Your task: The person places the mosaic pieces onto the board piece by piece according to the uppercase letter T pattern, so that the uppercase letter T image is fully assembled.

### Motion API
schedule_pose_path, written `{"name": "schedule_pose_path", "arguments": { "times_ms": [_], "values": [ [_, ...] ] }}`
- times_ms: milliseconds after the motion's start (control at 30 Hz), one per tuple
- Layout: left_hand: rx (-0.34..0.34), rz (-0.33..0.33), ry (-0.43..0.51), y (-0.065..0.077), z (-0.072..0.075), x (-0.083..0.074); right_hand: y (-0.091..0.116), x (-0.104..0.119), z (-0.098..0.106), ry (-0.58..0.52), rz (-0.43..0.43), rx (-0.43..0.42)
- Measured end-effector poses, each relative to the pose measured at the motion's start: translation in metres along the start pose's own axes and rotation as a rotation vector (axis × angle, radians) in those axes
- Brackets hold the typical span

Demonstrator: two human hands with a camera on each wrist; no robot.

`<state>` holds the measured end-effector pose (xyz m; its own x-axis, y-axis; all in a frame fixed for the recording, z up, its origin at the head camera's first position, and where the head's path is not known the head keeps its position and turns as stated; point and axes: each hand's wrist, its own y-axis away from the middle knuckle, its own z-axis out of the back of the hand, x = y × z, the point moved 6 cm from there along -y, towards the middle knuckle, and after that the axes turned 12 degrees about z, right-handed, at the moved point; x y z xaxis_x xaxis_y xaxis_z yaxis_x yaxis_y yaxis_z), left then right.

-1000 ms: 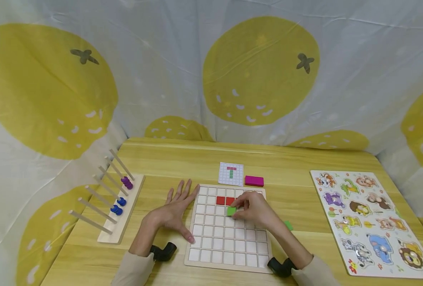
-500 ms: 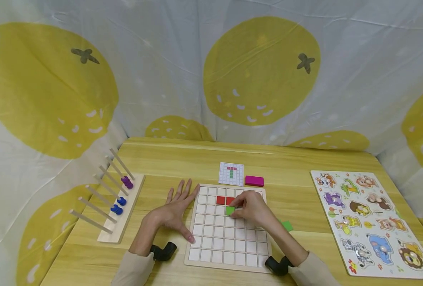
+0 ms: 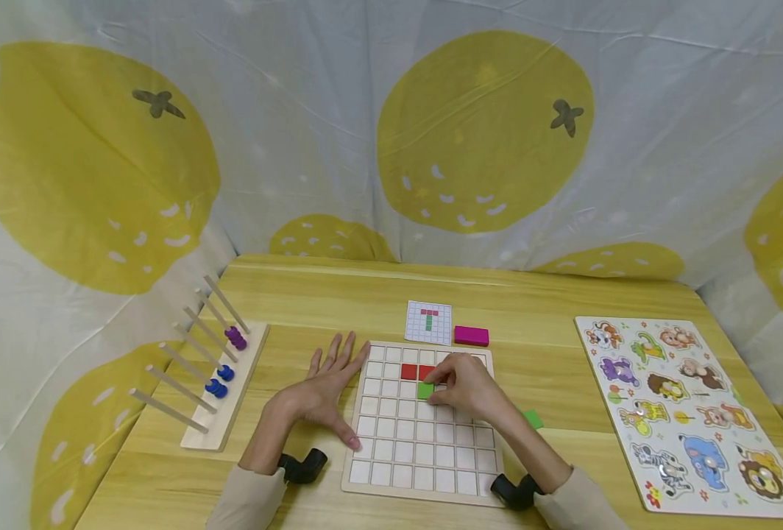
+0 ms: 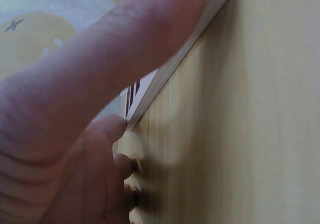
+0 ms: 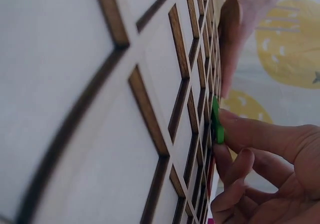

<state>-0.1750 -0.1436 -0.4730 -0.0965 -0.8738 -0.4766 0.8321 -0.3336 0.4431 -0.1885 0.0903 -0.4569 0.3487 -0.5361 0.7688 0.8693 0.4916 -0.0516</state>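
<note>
A wooden grid board (image 3: pixel 352 483) with white square cells lies in front of me. Two red square tiles (image 3: pixel 408 372) show side by side in its second row from the top; my right hand partly covers that row. Thumb and fingers of my right hand (image 3: pixel 469 388) pinch a green square tile (image 3: pixel 425 391) at the cell just below the right-hand red one. In the right wrist view the green tile (image 5: pixel 217 121) is slightly tilted at the grid. My left hand (image 3: pixel 319 397) lies spread along the board's left edge, thumb and index finger touching the frame.
A card with a red and green T pattern (image 3: pixel 428 322) and a magenta block (image 3: pixel 471 336) lie behind the board. Another green tile (image 3: pixel 532 419) is partly behind my right forearm. A peg stand with beads (image 3: pixel 252 353) stands left; an animal puzzle board (image 3: pixel 689 412) lies right.
My right hand has shifted the green tile slightly left and up, closer under the red tile. Over the last half second almost nothing moves. The left hand stays in place.
</note>
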Motion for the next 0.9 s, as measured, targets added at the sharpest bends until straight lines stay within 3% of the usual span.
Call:
{"name": "schedule_pose_path", "arguments": {
  "times_ms": [267, 900],
  "values": [
    [-0.002, -0.007, 0.001, -0.0004, -0.0004, 0.0006, 0.0016, 0.0009, 0.0009, 0.001, 0.018, 0.000],
    [0.004, 0.000, -0.004, 0.0005, 0.0004, -0.0011, 0.0009, -0.0032, -0.0008, 0.008, -0.053, -0.038]
  ]
}}
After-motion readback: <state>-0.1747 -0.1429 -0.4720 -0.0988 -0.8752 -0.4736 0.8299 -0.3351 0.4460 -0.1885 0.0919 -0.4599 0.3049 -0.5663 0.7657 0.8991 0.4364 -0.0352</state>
